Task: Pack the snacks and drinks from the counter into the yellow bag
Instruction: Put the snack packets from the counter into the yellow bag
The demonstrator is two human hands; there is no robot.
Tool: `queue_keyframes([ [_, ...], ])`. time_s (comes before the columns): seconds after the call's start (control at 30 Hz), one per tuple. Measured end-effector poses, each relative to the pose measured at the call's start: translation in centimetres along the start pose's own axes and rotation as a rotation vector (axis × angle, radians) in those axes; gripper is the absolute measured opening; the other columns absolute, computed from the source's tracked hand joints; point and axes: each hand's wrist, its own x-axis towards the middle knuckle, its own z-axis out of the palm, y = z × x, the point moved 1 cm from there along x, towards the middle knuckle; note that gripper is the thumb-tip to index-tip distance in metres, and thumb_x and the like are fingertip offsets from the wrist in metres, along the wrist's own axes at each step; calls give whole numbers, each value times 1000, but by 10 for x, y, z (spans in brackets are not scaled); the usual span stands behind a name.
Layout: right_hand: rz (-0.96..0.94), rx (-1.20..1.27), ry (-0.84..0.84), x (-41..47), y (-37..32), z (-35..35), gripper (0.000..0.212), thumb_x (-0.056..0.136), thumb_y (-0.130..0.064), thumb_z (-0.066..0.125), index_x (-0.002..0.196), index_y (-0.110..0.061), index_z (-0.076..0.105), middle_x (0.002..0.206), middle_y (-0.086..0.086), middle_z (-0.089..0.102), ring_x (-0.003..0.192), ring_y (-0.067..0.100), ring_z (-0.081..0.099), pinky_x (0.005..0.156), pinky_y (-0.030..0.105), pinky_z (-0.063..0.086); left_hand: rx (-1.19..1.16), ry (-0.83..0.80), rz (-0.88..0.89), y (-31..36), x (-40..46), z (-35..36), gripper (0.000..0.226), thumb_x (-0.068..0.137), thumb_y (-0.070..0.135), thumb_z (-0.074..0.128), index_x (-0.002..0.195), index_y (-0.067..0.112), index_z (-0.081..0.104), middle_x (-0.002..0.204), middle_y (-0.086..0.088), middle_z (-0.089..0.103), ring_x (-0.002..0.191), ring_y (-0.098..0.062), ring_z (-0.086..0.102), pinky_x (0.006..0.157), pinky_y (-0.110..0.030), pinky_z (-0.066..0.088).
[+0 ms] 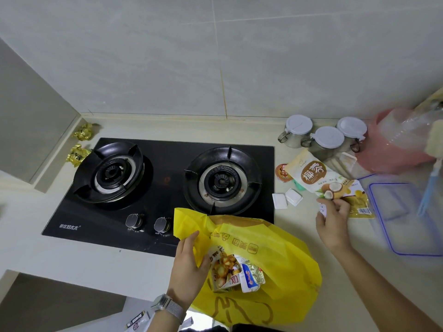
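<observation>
**Desk:** What does the frame show?

**Photographer:** A person at a kitchen bench (pixel 148 262), mid-pack. The left hand (pixel 189 264) grips the near-left rim of the yellow bag (pixel 275 264), fingers curled round the fabric to hold the mouth open. Two snack packets (pixel 236 271) already sit inside. The right hand (pixel 333 220) pinches the near edge of a coconut pouch (pixel 311 174), lifting it just right of the gas hob (pixel 167 188), with a yellow packet (pixel 359 202) lying under it.

**Desk:** Where could it go wrong?

**Photographer:** The grip on the pouch looks thin, a corner pinch only; it may slip on the way across to the bag. The yellow packet could also drag along and drop. The bag is limp, so if the left hand slackens, the mouth may fold shut. Two gold-wrapped sweets (pixel 80 144) at the far left, and small white tubs (pixel 286 198) beside the hob, could be overlooked.
</observation>
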Motion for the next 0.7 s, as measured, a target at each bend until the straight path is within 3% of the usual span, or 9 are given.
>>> queue_keyframes([
  [0.13,299,250,135,3,-13,-5,37,75,14,59,111,4,62,126,21,42,108,26,48,88,28,42,-5,-6,1,0,1,0,60,84,16,63,137,15,36,136,-6,42,122,-19,45,90,-16,34],
  [0.2,433,428,153,4,-16,-6,29,76,6,60,105,5,64,109,14,57,97,24,54,76,20,47,-6,-10,-3,-1,2,0,60,84,17,63,137,16,36,137,-5,41,123,-20,44,90,-16,33],
  [0.27,564,738,167,1,-26,-10,20,80,3,59,100,4,63,86,7,60,80,23,59,61,10,51,-4,-12,-5,-1,2,0,60,85,17,63,138,16,35,138,-5,40,123,-20,44,89,-15,33],
  [0.3,633,902,179,-1,-31,-13,11,83,6,58,93,1,62,82,5,59,75,21,59,58,9,52,-2,-11,-3,-2,2,0,60,85,17,62,138,17,35,138,-5,40,123,-19,44,89,-15,33],
  [0.37,770,1149,186,-4,-43,-21,17,85,8,56,78,-7,53,83,7,57,72,14,61,56,13,54,-1,-13,3,-2,3,-1,60,85,17,62,138,16,35,138,-5,40,123,-19,44,88,-15,34],
  [0.5,1047,1597,-14,-10,-58,-33,11,79,3,64,80,-3,55,93,12,57,88,16,60,60,21,58,-4,-19,11,-3,2,-1,60,85,17,62,138,16,34,138,-5,40,123,-19,44,88,-15,33],
  [0.6,1077,1806,-248,-15,-63,-38,75,27,12,86,94,-1,56,109,21,58,100,24,61,59,22,56,-2,-15,19,-3,2,0,60,85,17,63,138,16,35,138,-5,41,123,-19,45,89,-16,34],
  [0.7,1031,1790,-413,-24,-67,-39,96,17,12,86,107,-3,53,114,21,63,68,14,58,54,18,51,-3,-8,29,-4,1,0,60,84,17,63,137,15,35,137,-6,42,122,-20,46,89,-16,35],
])
